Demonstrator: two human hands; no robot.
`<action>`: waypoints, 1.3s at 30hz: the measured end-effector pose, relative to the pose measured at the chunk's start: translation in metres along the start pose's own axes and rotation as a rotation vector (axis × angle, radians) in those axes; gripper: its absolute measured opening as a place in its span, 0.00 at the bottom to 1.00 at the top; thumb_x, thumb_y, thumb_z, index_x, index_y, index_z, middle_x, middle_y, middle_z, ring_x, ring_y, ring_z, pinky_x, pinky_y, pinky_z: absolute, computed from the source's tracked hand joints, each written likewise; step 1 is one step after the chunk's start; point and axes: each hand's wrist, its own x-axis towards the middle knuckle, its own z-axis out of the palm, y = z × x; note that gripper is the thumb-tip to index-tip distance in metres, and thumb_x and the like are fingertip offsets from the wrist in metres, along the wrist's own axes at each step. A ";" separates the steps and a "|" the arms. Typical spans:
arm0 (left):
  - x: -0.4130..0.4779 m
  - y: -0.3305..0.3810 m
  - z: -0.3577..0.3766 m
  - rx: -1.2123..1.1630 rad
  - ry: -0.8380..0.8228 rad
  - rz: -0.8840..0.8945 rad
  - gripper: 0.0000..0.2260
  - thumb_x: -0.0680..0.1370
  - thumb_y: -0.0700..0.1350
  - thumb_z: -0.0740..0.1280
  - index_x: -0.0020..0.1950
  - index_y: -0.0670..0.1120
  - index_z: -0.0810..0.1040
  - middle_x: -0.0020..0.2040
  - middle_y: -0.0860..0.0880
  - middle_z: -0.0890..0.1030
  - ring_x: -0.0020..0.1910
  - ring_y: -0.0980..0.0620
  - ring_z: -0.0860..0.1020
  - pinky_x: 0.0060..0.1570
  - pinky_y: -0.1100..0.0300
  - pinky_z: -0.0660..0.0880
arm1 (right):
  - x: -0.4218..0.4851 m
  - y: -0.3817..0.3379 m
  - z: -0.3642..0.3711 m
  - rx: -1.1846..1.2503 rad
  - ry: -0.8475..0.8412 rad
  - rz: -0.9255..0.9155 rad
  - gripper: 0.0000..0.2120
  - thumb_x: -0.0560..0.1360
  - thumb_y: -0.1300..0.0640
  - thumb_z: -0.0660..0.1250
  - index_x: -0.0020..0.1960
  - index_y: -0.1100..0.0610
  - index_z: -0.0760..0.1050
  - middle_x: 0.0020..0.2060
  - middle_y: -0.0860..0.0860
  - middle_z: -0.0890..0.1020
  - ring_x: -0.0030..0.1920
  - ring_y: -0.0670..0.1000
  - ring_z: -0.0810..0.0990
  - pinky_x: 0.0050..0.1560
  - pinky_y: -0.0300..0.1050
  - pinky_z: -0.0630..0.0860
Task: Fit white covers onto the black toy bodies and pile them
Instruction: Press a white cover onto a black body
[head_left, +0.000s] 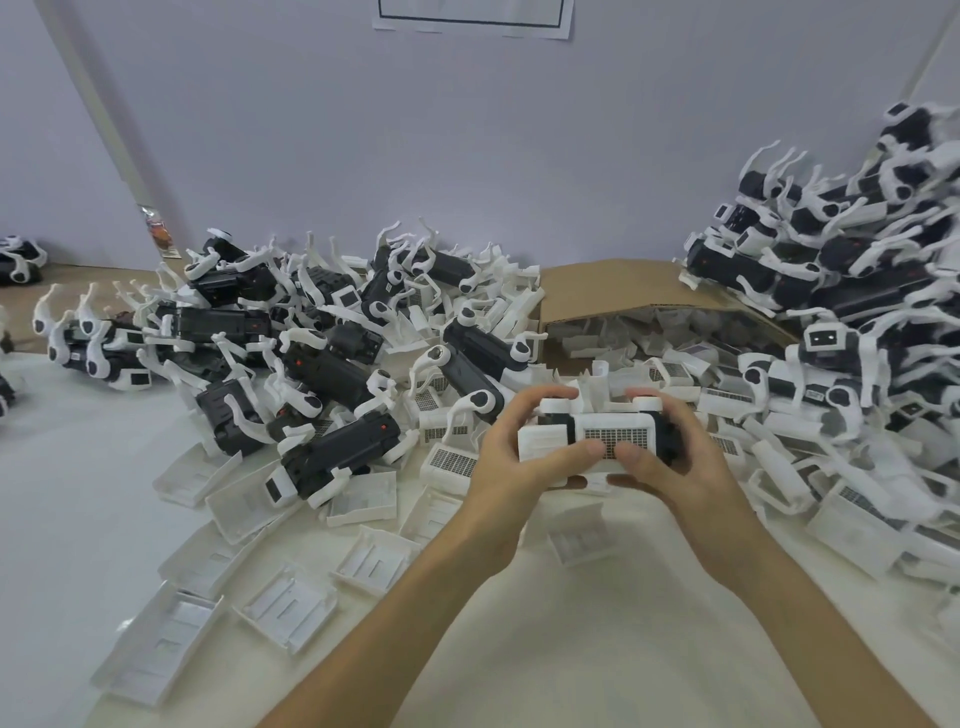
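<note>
We are clasping the black toy body (565, 430) from both ends over the loose covers (579, 540) — left hand (511, 460) and right hand (675, 462) curling their fingers (535, 402) round it, thumbs (589, 448) pressing the white cover (618, 435) — likely squeezing it evenly into place.

Matt white plastic covers (283, 613), brown corrugated cardboard box (597, 288)

Light: bright, soft, even | Shadows: lay faint and grey under the fingers (589, 448) | Blur: loose white plastic covers (883, 499) right of the fingers were smeared | Distortion: pale lilac wall (467, 156) beyond the fingers bowed at its edges
</note>
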 end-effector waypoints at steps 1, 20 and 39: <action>0.000 0.000 0.001 0.009 -0.004 0.006 0.19 0.68 0.42 0.77 0.58 0.52 0.80 0.57 0.40 0.81 0.49 0.46 0.83 0.49 0.52 0.82 | -0.001 -0.001 -0.001 0.000 0.012 -0.024 0.29 0.63 0.48 0.81 0.62 0.46 0.75 0.51 0.47 0.85 0.54 0.49 0.83 0.52 0.44 0.82; 0.000 -0.007 0.006 0.172 0.040 0.065 0.19 0.68 0.48 0.78 0.57 0.56 0.80 0.53 0.55 0.79 0.50 0.54 0.83 0.45 0.54 0.83 | 0.000 0.004 -0.005 -0.020 0.104 -0.099 0.25 0.70 0.51 0.77 0.65 0.50 0.75 0.49 0.47 0.83 0.48 0.46 0.82 0.46 0.35 0.77; 0.002 -0.003 0.000 0.012 0.326 0.033 0.13 0.76 0.44 0.74 0.58 0.49 0.75 0.55 0.42 0.83 0.39 0.42 0.86 0.28 0.56 0.79 | -0.002 0.004 0.000 -0.673 0.137 -0.374 0.35 0.65 0.64 0.81 0.67 0.48 0.72 0.66 0.46 0.71 0.67 0.43 0.71 0.61 0.40 0.73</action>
